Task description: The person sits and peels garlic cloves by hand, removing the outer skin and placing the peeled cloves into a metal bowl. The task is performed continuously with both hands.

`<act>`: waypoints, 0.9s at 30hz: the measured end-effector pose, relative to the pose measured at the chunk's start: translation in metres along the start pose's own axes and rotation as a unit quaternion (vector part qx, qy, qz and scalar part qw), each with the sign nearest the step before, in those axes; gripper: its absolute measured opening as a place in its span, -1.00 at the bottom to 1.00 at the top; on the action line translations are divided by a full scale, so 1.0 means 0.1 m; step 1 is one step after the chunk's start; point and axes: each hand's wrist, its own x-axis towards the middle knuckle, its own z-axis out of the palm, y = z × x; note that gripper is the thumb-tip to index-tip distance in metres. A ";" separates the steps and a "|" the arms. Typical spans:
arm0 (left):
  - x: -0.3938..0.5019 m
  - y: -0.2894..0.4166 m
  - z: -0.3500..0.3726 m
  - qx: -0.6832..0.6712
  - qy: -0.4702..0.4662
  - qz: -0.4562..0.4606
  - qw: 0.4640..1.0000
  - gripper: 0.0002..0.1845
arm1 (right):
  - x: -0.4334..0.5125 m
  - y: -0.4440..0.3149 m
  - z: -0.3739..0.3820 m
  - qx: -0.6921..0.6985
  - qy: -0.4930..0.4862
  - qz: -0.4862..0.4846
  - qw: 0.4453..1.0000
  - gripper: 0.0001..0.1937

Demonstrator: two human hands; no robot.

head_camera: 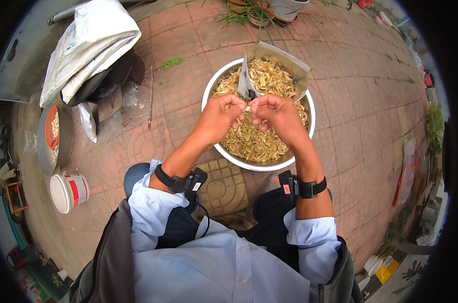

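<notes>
My left hand point(221, 115) and my right hand point(276, 115) meet over a wide metal basin point(313, 113). Between their fingertips is a small pale dried pod point(248, 108), pinched from both sides. Many dry, yellow-brown pods point(251, 146) fill the basin below my hands. A folded sheet or open bag point(301, 75), greyish inside, stands in the far part of the basin with more pods in it. Something small and dark shows just beyond my fingertips, partly hidden by them. Both wrists wear black straps with small devices.
Potted plants point(260, 17) stand beyond the basin on red paving. At the left are a white woven sack point(89, 41) on a dark object, a grey basin point(66, 140) holding an orange bowl point(48, 127), and a white lidded bucket point(70, 192). A stick point(151, 98) lies between.
</notes>
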 end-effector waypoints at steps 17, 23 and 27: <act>0.11 0.03 0.02 -0.222 0.045 -0.092 0.970 -0.61 | 0.05 -0.02 0.32 -0.106 0.057 -0.122 0.985 -0.76; 0.08 0.07 0.03 -0.238 0.071 -0.052 0.967 -0.65 | 0.07 0.05 0.32 -0.198 0.150 -0.124 0.961 -0.85; 0.03 0.11 0.01 -0.234 0.077 -0.043 0.968 -0.70 | 0.09 0.01 0.33 -0.109 0.220 -0.097 0.965 -0.87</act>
